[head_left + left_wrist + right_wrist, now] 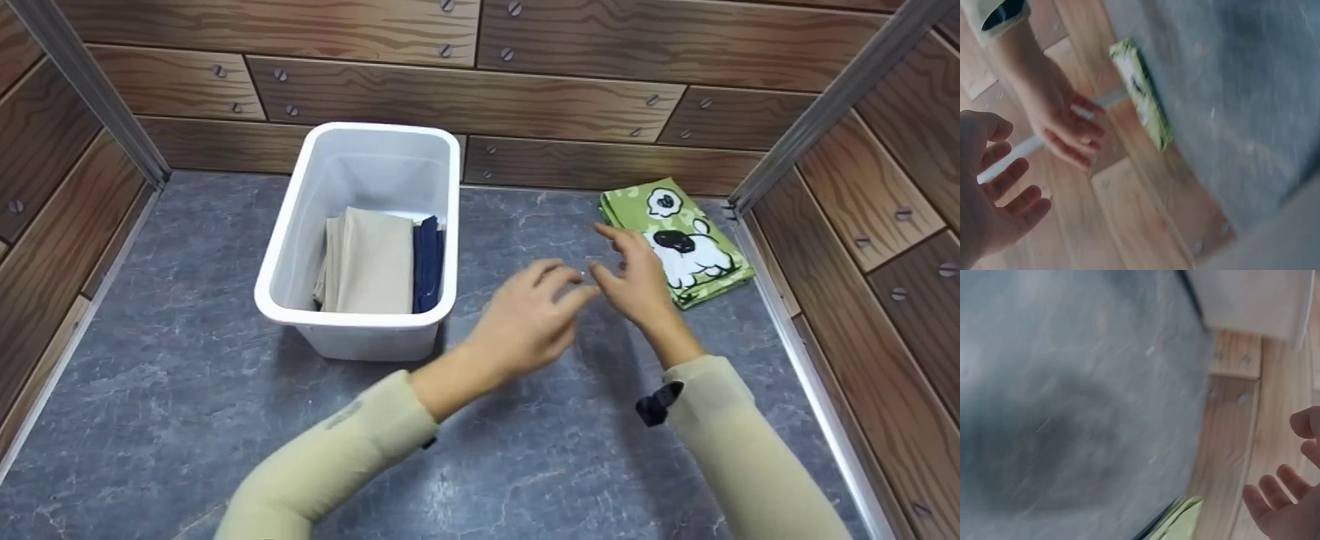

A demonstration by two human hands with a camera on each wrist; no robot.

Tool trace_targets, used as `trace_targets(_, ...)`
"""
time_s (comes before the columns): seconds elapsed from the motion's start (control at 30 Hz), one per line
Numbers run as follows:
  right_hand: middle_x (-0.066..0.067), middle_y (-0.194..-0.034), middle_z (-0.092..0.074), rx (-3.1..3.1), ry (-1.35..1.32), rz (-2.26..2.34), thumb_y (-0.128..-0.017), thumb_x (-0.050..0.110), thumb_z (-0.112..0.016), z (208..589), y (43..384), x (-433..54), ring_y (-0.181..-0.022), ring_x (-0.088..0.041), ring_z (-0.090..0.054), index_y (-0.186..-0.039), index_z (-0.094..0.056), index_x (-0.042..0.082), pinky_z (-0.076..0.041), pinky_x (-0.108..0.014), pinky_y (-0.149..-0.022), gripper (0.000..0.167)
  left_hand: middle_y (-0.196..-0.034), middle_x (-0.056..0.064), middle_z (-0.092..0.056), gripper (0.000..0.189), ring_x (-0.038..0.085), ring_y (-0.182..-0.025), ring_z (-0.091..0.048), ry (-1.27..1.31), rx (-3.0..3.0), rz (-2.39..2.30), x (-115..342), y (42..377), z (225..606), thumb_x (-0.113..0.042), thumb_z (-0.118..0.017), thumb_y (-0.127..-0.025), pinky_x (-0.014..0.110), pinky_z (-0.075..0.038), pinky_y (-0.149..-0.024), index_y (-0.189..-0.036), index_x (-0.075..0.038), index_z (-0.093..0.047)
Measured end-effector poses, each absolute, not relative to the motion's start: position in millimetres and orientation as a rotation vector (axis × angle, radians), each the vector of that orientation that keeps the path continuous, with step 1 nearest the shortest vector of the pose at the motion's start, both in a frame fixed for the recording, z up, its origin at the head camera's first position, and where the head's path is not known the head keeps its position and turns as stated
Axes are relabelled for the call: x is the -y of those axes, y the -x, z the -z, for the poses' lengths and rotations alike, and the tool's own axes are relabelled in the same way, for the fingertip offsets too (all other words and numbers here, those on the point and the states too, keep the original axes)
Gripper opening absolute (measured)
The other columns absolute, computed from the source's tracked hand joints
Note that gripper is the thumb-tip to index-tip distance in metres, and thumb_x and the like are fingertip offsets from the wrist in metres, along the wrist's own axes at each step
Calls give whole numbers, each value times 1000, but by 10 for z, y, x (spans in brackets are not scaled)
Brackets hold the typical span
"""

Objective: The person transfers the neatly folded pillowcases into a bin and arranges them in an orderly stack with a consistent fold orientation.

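Observation:
Both hands hover above the grey floor with loosely bent fingers and nothing in them. The left hand (525, 319) is between the white bin and the green cloth, its fingertips close to those of the right hand (637, 281). In the head view the right hand overlaps the near left edge of a folded green cloth (709, 217) printed with a white dog; the left wrist view shows a gap between them. Inside the white plastic bin (367, 337), a folded beige cloth (379, 262) and a folded navy cloth (426, 266) stand on edge, side by side.
Wood-patterned panels (375, 86) wall in the back and both sides. A metal strip (817, 397) runs along the right edge of the marbled grey surface (187, 360). The green cloth lies in the back right corner.

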State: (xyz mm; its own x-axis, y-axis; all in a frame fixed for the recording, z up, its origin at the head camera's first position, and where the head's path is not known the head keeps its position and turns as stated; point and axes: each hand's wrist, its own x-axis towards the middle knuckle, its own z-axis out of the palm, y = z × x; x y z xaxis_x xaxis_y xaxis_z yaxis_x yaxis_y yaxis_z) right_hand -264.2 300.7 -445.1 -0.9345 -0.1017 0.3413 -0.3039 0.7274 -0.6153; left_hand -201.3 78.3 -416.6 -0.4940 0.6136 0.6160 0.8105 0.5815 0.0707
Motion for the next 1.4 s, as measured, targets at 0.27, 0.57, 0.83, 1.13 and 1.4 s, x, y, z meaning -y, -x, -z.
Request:
trace_targets(0.27, -26, -133, -55, 2704, -274, -822, -85, 9, -69, 4822, 2674, -3482, -123, -44, -51, -138, -57, 2, -37, -55, -107, 55, -141, 5, -54, 48, 35, -137, -44, 1119, 2572, 329, -1320, 2167, 4644, -33, -63, -93, 47, -38, -114, -139, -22, -57)
trace_targets(0.57, -38, -139, -46, 2814, -113, -658, -93, 4, -55, 5157, 2603, -4054, -129, -55, -41, -140, -51, -4, -30, -63, -111, 48, -153, 9, -42, 56, 42, -146, -29, 1121, 2766, 193, -1798, 2371, 5036, -41, -58, -95, 52, -29, -118, -148, -24, -48)
trace_targets(0.83, -40, -153, -23, 2952, 135, -597, -103, 17, -45, 5337, 2476, -4385, -142, -56, -18, -151, -36, -1, -20, -68, -114, 52, -164, 9, -23, 69, 42, -151, -14, 1145, 2866, 53, -2161, 2498, 5228, -58, -46, -98, 53, -20, -122, -157, -27, -30)
trace_targets(1.13, -37, -158, -10, 3027, 236, -553, -105, 25, -41, 5427, 2537, -4426, -142, -62, -4, -156, -25, 2, -13, -74, -112, 58, -168, 11, 1, 79, 42, -152, -5, 1134, 2914, -38, -2410, 2641, 5451, -68, -34, -98, 52, -16, -123, -162, -28, -9)
trace_targets(1.4, -29, -160, -21, 3111, 249, -507, -107, 30, -36, 5437, 2603, -4308, -145, -57, -10, -154, -35, 4, -12, -67, -117, 53, -168, 10, 4, 80, 40, -153, -4, 1130, 2935, 19, -2405, 2740, 5578, -68, -29, -99, 51, -18, -123, -162, -28, -2)
